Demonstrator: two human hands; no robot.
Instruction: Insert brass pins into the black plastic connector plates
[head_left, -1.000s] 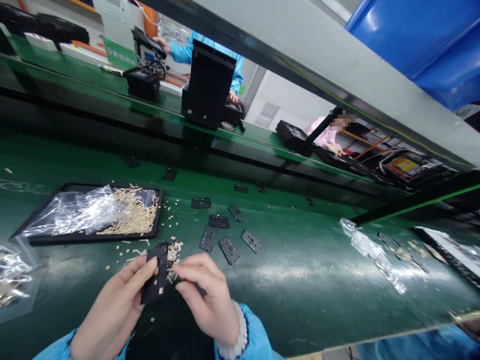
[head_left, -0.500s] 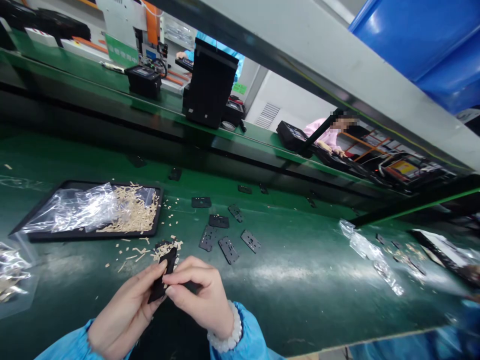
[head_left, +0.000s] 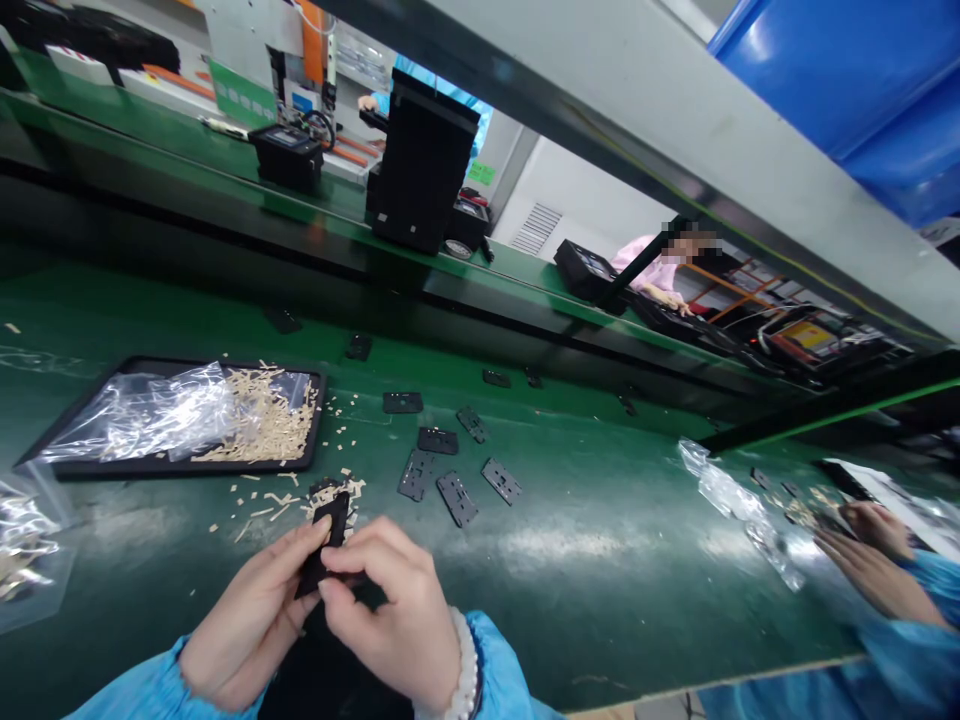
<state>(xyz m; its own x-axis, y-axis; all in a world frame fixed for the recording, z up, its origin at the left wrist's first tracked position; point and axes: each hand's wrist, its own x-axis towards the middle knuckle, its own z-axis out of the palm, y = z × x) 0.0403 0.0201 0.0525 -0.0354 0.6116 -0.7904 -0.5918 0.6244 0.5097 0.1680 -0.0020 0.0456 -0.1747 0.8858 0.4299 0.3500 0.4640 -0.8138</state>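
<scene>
A small black plate [head_left: 315, 566], tilted, is gripped by my left hand [head_left: 251, 610] between thumb and fingers. My right hand [head_left: 397, 605] is beside it, thumb and index finger bent toward the plate's right edge; whether they pinch anything is too small to tell. Just beyond the plate lies a small pile of tan strips [head_left: 352, 487]. Several similar black plates, among them one [head_left: 457, 499] nearest my right hand, lie flat on the green table [head_left: 600, 600].
At the left, a black tray [head_left: 180, 470] holds clear plastic and many tan pieces. A clear bag [head_left: 30, 560] sits at the left edge. At the right are crumpled plastic [head_left: 739, 505] and another person's hands [head_left: 870, 560]. A shelf [head_left: 525, 270] runs behind.
My right thumb and index finger have drawn slightly apart and shifted a little left. The black plate has moved slightly left in my left hand. Another person's hands have come into view at the right.
</scene>
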